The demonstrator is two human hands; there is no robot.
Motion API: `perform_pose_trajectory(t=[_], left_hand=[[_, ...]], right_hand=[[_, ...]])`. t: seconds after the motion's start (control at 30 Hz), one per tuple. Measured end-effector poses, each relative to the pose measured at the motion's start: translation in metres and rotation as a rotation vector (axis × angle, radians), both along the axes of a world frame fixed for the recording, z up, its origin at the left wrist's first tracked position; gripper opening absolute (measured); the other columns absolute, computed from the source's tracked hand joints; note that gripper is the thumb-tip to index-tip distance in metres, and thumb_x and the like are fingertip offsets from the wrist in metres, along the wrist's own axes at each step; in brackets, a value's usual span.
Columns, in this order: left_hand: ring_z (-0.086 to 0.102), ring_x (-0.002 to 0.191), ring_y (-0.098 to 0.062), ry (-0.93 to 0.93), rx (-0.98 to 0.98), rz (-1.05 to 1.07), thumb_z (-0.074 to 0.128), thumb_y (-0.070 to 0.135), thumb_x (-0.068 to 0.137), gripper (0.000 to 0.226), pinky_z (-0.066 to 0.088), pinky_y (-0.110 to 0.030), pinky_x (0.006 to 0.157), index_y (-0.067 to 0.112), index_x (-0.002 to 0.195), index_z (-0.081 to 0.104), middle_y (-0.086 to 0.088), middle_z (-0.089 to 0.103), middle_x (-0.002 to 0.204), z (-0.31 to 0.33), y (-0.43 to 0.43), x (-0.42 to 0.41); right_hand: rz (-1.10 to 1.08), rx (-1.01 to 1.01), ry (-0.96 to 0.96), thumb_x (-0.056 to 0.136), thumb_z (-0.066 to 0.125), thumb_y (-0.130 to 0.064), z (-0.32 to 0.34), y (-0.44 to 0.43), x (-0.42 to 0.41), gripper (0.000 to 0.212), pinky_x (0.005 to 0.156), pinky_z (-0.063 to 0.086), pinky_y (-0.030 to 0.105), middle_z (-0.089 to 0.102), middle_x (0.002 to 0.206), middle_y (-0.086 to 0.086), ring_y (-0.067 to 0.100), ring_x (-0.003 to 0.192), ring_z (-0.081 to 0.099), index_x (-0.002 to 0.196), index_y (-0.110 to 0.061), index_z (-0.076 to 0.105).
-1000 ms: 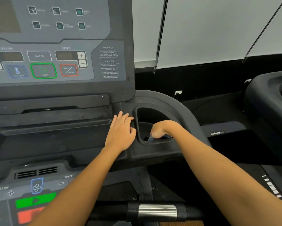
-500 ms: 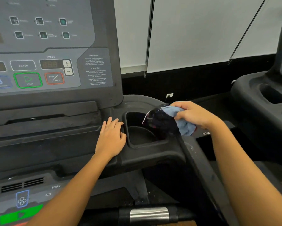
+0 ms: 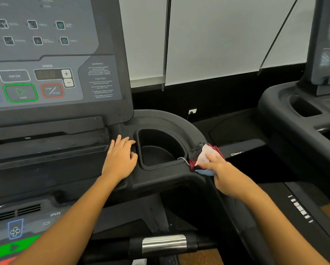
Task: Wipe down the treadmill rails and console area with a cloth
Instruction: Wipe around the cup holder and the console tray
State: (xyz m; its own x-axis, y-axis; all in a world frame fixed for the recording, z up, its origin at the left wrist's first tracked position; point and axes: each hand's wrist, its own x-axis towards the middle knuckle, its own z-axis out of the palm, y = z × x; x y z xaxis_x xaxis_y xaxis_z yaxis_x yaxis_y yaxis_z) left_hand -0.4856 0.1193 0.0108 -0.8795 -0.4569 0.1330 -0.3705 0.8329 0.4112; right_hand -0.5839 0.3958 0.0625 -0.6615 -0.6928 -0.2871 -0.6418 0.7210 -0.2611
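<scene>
The left hand (image 3: 120, 159) lies flat, fingers relaxed, on the console (image 3: 95, 150) beside the cup holder (image 3: 156, 148), which looks empty. The right hand (image 3: 223, 173) grips a bunched cloth (image 3: 204, 155) on the holder's right rim.

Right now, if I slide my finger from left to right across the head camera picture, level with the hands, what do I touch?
left hand → cup holder → cloth, held by the right hand → neighbouring treadmill
</scene>
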Motion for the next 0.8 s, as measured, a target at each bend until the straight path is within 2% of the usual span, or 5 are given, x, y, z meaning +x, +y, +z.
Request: perform_pose_trajectory(t=[0.13, 0.27, 0.4, 0.53, 0.8], left_hand=[[0.012, 0.144, -0.021, 0.063, 0.077, 0.011, 0.041, 0.012, 0.093, 0.043, 0.003, -0.033, 0.117, 0.012, 0.136, 0.042, -0.006, 0.033, 0.148, 0.005, 0.002, 0.003], [0.016, 0.143, -0.018, 0.187, 0.185, 0.055, 0.041, 0.008, 0.094, 0.038, 0.010, -0.035, 0.119, 0.013, 0.131, 0.047, -0.002, 0.039, 0.145, 0.014, 0.020, 0.012], [0.040, 0.121, 0.001, 0.339, 0.318, 0.049, 0.045, 0.008, 0.093, 0.032, 0.030, -0.010, 0.100, 0.018, 0.122, 0.055, 0.006, 0.049, 0.131, 0.024, 0.063, 0.029], [0.050, 0.095, 0.011, 0.419, 0.503, 0.006, 0.048, 0.014, 0.094, 0.025, 0.038, -0.004, 0.081, 0.030, 0.111, 0.056, 0.014, 0.055, 0.111, 0.030, 0.112, 0.046], [0.040, 0.128, -0.002, 0.558, 0.835, 0.067, 0.053, 0.064, 0.072, 0.072, 0.041, -0.027, 0.103, 0.050, 0.135, 0.021, 0.013, 0.035, 0.142, 0.049, 0.112, 0.063]], right_hand=[[0.059, 0.200, 0.043, 0.088, 0.041, 0.004, -0.005, 0.018, 0.035, 0.067, 0.118, 0.016, 0.041, -0.004, 0.158, 0.002, 0.028, 0.145, -0.005, 0.144, -0.032, 0.033], [0.066, 0.053, -0.134, 0.087, 0.041, 0.005, 0.015, 0.034, 0.042, 0.057, 0.111, 0.030, 0.029, 0.037, 0.148, -0.003, 0.022, 0.139, 0.032, 0.131, -0.030, 0.053], [-0.030, -0.340, -0.125, 0.084, 0.050, 0.004, 0.038, 0.028, 0.039, 0.051, 0.071, 0.043, 0.004, 0.064, 0.092, -0.016, -0.008, 0.079, 0.061, 0.115, -0.036, 0.059], [-0.067, -0.632, -0.216, 0.087, 0.056, -0.004, 0.042, -0.003, 0.040, 0.038, 0.070, 0.042, 0.002, 0.061, 0.091, -0.021, -0.011, 0.084, 0.057, 0.109, -0.036, 0.057], [-0.167, -1.012, -1.338, 0.096, 0.033, -0.042, 0.043, -0.079, 0.080, 0.046, 0.097, 0.049, 0.037, 0.062, 0.125, 0.009, 0.022, 0.115, 0.060, 0.131, -0.017, 0.052]])
